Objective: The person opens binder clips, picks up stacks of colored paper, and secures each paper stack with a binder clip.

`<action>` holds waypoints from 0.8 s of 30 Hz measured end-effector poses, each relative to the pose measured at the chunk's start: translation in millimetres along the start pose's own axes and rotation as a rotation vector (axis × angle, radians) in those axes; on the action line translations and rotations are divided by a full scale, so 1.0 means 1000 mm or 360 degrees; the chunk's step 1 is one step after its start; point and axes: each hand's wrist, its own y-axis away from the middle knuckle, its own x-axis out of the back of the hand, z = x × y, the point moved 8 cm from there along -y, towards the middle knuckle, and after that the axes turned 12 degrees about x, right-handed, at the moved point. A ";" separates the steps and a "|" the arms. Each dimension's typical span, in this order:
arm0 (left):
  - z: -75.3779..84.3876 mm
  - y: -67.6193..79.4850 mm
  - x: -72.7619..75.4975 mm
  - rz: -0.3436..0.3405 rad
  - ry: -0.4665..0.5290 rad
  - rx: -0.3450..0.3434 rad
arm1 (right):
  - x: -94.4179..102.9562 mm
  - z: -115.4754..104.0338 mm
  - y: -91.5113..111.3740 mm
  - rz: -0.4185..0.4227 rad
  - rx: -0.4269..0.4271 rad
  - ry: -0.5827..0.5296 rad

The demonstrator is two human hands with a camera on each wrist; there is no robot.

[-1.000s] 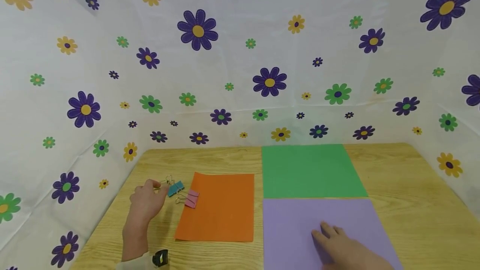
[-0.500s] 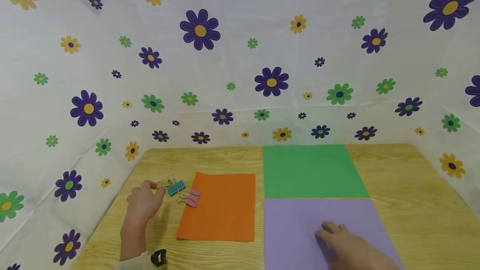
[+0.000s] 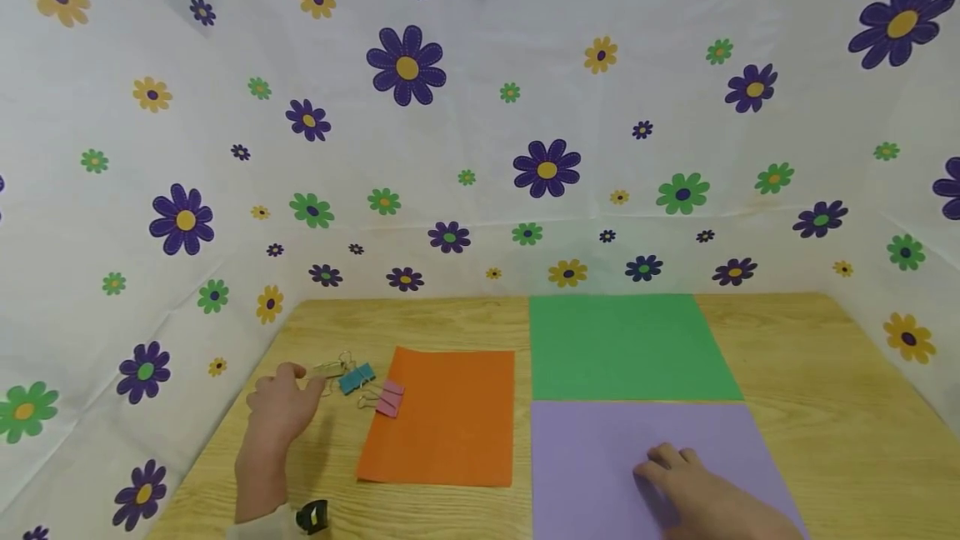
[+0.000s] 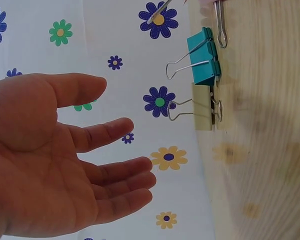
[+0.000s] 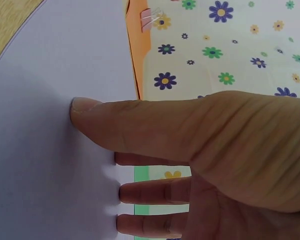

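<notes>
My left hand [image 3: 279,408] hovers at the left of the table, with thumb and fingers apart and nothing between them in the left wrist view. Just beyond its fingertips, a cream binder clip [image 4: 202,107] stands next to a teal binder clip [image 4: 205,57]. A pink binder clip [image 3: 390,398] sits at the left edge of an orange sheet [image 3: 442,423]. On a purple sheet [image 3: 585,465] my right hand [image 3: 708,498] rests its fingertips and thumb tip, the fingers slightly bent and holding nothing.
A green sheet [image 3: 630,348] lies directly behind the purple one on the wooden table [image 3: 847,440]. White flower-printed cloth [image 3: 465,123] hangs along the back and both sides of the table. A dark watch-like piece [image 3: 312,516] shows by the left sleeve [image 3: 258,526].
My left hand has drawn slightly left, away from the binder clips. The right hand has shifted slightly right on the purple sheet. The head view has turned a little.
</notes>
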 end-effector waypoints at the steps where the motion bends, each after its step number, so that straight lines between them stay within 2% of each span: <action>1: -0.001 -0.001 0.001 0.0004 0.0005 -0.0005 | 0.000 0.000 0.000 -0.0001 -0.0003 -0.0006; 7: 0.000 -0.005 0.000 -0.0049 0.0050 -0.0032 | -0.001 0.000 -0.001 -0.0002 0.0002 -0.0011; 19: -0.005 -0.022 -0.016 -0.0151 -0.0041 -0.0040 | 0.001 -0.001 -0.002 -0.0005 0.0003 0.0019; 24: 0.000 -0.024 -0.024 -0.0149 -0.0069 -0.0145 | -0.001 0.003 -0.003 -0.0063 -0.0062 -0.0057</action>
